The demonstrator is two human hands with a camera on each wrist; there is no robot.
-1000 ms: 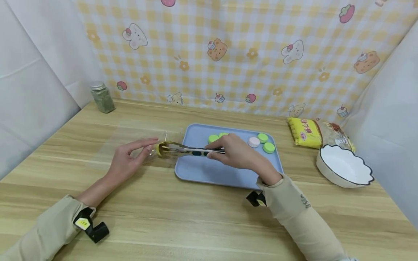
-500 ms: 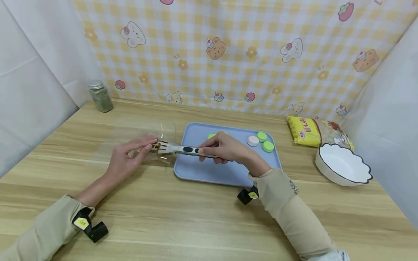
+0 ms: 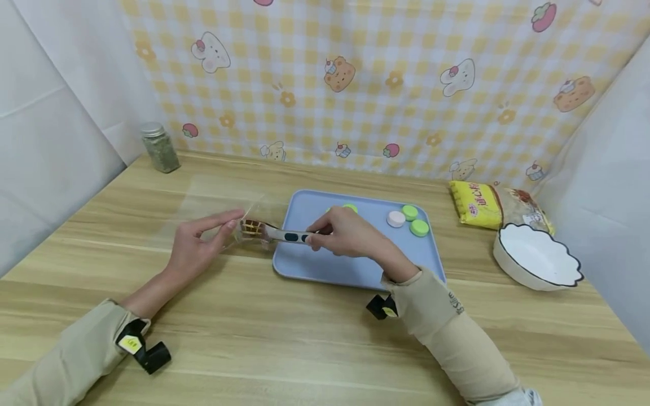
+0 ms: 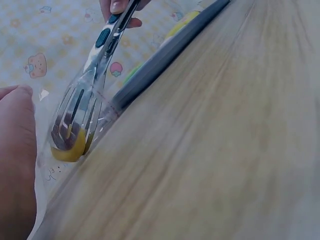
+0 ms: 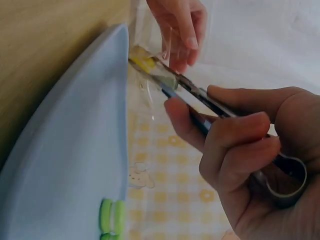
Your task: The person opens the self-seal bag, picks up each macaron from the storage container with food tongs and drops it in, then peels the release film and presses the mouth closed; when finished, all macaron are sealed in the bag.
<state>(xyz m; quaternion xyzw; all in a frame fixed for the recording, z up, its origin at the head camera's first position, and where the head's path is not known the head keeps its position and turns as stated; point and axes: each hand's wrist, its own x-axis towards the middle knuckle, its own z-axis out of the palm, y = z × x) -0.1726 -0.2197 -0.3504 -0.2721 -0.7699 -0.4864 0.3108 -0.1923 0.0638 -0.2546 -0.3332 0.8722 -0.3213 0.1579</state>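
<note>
My left hand (image 3: 195,248) pinches the mouth of a clear plastic bag (image 3: 208,194) between thumb and fingers, left of the blue tray (image 3: 325,268). With my right hand (image 3: 345,231) I grip silver metal tongs (image 3: 284,234) that have dark oval inlays on the handle. Their slotted ends reach into the bag, close to the left fingertips. A yellow macaron (image 4: 72,151) sits between the tong ends, seen through the film in the left wrist view. Green macarons (image 3: 419,228) and a pale pink one (image 3: 396,219) lie on the tray.
A glass jar of dried green herbs (image 3: 160,148) stands at the back left. At the right are a yellow pasta packet (image 3: 474,204) and a white scalloped bowl (image 3: 538,256). A checked curtain (image 3: 304,113) hangs behind the wooden table (image 3: 254,338).
My right hand has moved left and turned the tongs, carrying the yellow macaron further into the bag. My left hand has stayed nearly still at the bag's mouth.
</note>
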